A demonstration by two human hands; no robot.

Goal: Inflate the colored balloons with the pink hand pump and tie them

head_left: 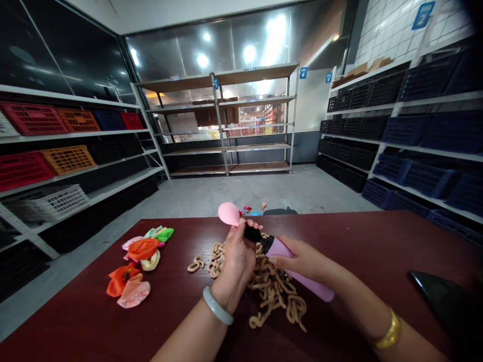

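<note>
A small, partly inflated pink balloon (228, 213) sits at the black nozzle end of a hand pump (312, 285). My left hand (240, 254) is closed around the balloon's neck and the black nozzle. The pump's pale purple barrel slants down to the right, and my right hand (302, 259) is wrapped around its upper part. Beneath both hands lies a heap of tan, curled, cord-like pieces (269, 289), partly hidden by the left hand and the pump. A separate small curl (196, 263) rests left of the heap.
Several crumpled, bright balloon-like pieces (142, 249) lie on the left of the dark red table (181, 322). A dark, glossy object (437, 296) stands at the right edge. Beyond the table are shelves (256, 147), with crates (37, 118) along the left and right walls.
</note>
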